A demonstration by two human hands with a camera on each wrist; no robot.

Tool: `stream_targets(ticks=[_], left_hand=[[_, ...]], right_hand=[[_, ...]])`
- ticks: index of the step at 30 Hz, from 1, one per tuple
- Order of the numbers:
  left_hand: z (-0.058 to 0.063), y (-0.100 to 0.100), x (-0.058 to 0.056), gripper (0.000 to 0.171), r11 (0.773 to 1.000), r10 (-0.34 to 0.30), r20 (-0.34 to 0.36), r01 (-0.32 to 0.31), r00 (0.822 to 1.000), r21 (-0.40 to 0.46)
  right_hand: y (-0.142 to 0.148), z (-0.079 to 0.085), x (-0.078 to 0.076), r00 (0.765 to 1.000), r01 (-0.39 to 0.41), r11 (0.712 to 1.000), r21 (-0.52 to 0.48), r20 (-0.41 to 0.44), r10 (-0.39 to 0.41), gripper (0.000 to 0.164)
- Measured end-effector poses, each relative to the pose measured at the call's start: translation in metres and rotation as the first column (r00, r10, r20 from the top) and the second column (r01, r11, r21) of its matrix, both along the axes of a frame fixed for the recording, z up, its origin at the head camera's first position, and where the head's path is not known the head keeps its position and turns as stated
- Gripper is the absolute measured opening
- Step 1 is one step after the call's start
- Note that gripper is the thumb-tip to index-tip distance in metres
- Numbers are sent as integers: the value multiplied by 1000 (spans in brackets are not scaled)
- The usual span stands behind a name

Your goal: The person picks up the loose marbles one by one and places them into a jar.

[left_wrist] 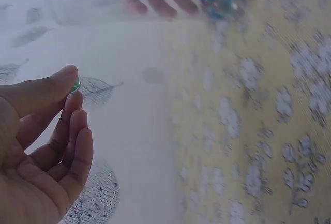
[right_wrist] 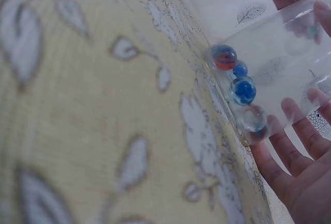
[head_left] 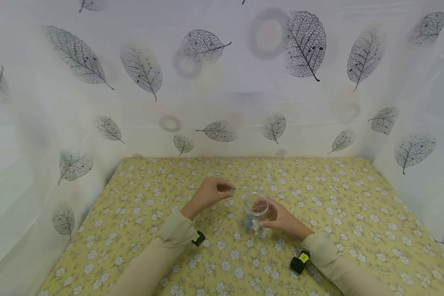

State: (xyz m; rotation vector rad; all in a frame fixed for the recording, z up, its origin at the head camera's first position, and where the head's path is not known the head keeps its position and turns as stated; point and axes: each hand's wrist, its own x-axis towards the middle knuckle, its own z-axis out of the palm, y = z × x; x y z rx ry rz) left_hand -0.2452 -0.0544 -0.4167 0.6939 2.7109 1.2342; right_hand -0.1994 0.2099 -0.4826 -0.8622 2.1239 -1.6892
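Between thumb and fingertips my left hand (head_left: 208, 194) pinches a small green glass marble (left_wrist: 75, 86), beside and slightly above the rim of a clear jar (head_left: 248, 214). The jar stands upright on the cloth. My right hand (head_left: 283, 220) holds it from the right, thumb on the near side and fingers round the far side. Several glass marbles (right_wrist: 243, 90) lie at the jar's bottom, blue, clear and one with orange-red swirls. In the right wrist view, the left hand shows blurred through the jar's wall.
A yellow tablecloth (head_left: 151, 230) with white flowers covers the table. Pale curtains (head_left: 237, 107) with a leaf print hang behind it and along both sides. Each wrist bears a black strap-on camera (head_left: 299, 263).
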Motion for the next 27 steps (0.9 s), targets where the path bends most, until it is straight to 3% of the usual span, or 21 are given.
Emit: stream_targets(ticks=[7,12,19,27], left_hand=[[20,7,20,20,997,-67,-78,71,995,41],[28,11,31,19,992,-104,-126,112,987,57],[32,18,41,19,988,-132,-143,142,981,59],[28,24,42,20,988,-141,-156,149,978,44]], right_hand=[[1,0,0,1000,0,1000,11,5,0,57],[0,0,0,1000,1,1000,23,5,-2,57],[0,0,-1,1000,-5,1000,13,12,5,56],[1,-3,-3,1000,-12,1000,8,-1,12,56]])
